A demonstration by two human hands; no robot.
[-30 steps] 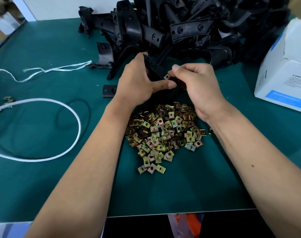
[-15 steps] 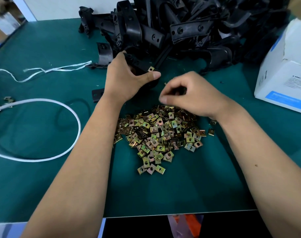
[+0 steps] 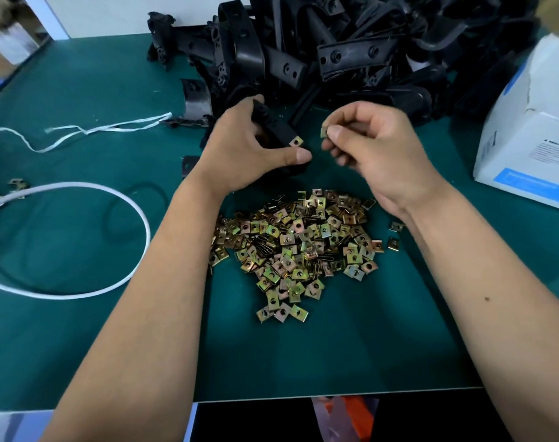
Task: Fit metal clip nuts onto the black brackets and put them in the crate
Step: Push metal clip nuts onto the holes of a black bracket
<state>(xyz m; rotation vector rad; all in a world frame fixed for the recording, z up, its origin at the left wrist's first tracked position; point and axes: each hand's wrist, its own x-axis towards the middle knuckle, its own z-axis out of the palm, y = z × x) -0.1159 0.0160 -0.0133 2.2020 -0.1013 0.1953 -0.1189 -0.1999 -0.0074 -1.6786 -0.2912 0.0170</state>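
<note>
Fingers (image 3: 335, 133) of the right hand (image 3: 380, 157) are pinching one small clip nut (image 3: 324, 132).

Just beside it, the left hand (image 3: 249, 151) is curling round a black bracket (image 3: 273, 126) that is wearing a fitted clip nut (image 3: 296, 142) on its end. Below both hands a pile of clip nuts (image 3: 299, 247) is lying on the green table (image 3: 80, 218), with a heap of brackets (image 3: 335, 52) behind. Writing on the white box (image 3: 533, 135) is too blurry to read.

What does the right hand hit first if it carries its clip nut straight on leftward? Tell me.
Likely the black plastic bracket gripped by the left hand; the right hand pinches a brass-coloured metal clip nut pointing at its clip-fitted end. Depth is unclear.
</note>
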